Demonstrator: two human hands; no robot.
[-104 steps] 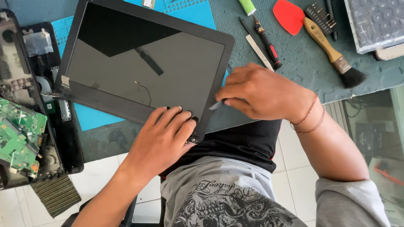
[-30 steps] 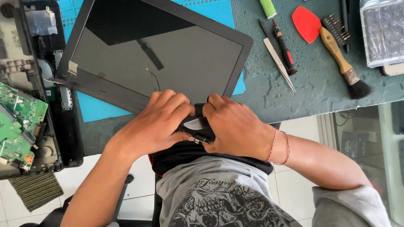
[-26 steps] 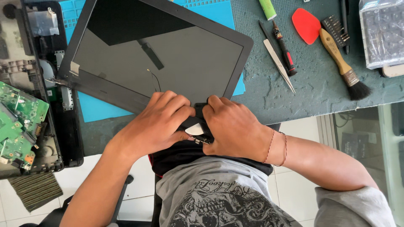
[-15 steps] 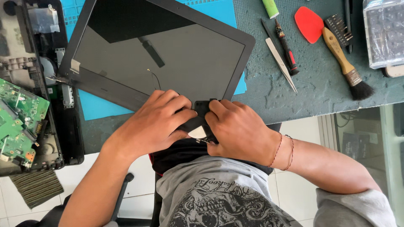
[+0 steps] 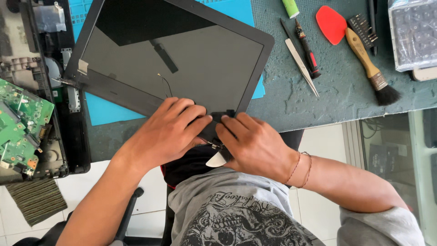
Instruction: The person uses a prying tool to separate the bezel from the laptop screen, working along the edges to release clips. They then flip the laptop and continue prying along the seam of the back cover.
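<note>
Where the laptop screen panel [image 5: 182, 59] overhangs the near edge of the green workbench [image 5: 346, 91], both hands grip its lower corner: left hand [image 5: 168, 132] curled over the bezel, right hand [image 5: 255, 146] pinching a white pry pick [image 5: 216, 159] at the hinge. Beyond lie tweezers [image 5: 300, 61], a screwdriver [image 5: 307, 48], a red pick [image 5: 331, 23], and a brush [image 5: 371, 68]. An opened laptop base [image 5: 32, 91] sits left.

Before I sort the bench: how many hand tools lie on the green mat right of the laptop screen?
4 clearly: tweezers, small screwdriver, red pry pick and brush. Others at the top edge are cut off.
</note>
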